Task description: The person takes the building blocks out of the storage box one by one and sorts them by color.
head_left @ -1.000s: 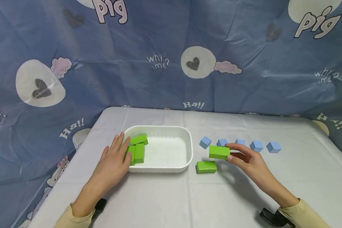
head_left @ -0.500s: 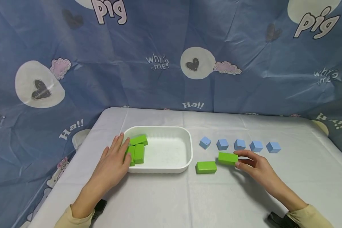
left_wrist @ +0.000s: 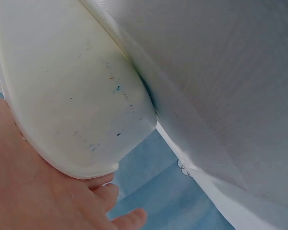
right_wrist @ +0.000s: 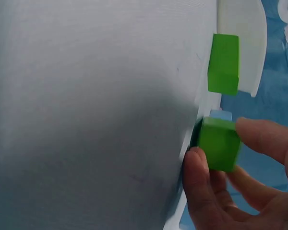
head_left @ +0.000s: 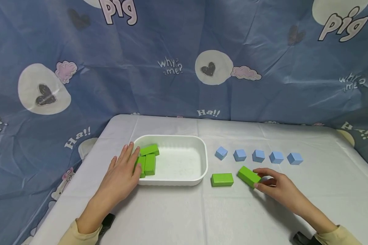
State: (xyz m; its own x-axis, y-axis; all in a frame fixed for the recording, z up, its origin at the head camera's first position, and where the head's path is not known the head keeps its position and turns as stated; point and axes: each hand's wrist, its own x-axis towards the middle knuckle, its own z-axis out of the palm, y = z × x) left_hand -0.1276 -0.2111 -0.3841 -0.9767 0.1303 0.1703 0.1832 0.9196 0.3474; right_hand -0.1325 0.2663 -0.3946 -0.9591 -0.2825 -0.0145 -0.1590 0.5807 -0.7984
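My right hand [head_left: 279, 189] pinches one end of a green block [head_left: 248, 176] between thumb and fingers, close over the white cloth. In the right wrist view that block [right_wrist: 219, 143] shows end-on between the fingertips. A second green block [head_left: 222, 179] lies just to its left. With fingers nearly straight, my left hand [head_left: 119, 173] rests against the left end of a white plastic tray [head_left: 178, 183]. Several green blocks [head_left: 150, 164] lie inside that end, partly hidden by the hand. From the left wrist, the tray's outer wall [left_wrist: 86, 105] fills much of the view, the hand [left_wrist: 48, 191] along its edge.
A row of several blue cubes [head_left: 258, 156] stands behind the held block, right of the tray. White cloth [head_left: 171, 214] covers the table. A blue printed curtain [head_left: 171, 92] hangs along the table's back edge.
My right hand has moved right and toward me with the green block, lowering it and turning it from level to slanted. The blue cubes behind it came into full view. The left hand stayed still.
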